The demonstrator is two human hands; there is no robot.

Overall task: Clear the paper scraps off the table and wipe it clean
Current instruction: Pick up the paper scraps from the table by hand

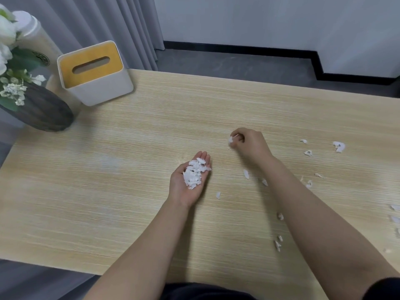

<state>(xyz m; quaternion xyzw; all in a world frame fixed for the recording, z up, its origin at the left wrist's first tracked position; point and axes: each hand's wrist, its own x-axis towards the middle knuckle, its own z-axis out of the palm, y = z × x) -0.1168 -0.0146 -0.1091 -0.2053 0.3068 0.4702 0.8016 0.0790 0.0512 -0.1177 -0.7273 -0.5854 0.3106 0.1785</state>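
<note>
The left hand (187, 180) lies palm up, cupping a pile of white torn paper scraps (195, 173); the right hand (246, 142), pinched on one small white scrap (231, 139), is far and right of it; the loose white scraps (307, 153) on the pale wooden table (108, 180) lie further right, nearer the right hand.

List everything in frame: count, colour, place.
table: one, light wood, fills the frame
loose scraps: about fifteen or more, white, scattered on the table's right half
scrap pile: one, white, in the left palm
pinched scrap: one, white, in the right fingertips
tissue box: one, white with yellow top, far left corner
vase: one, dark grey, left edge, holding white flowers
cup: one, white, behind the flowers
left hand: palm up, open, mid table
right hand: pinching, right of centre
</note>
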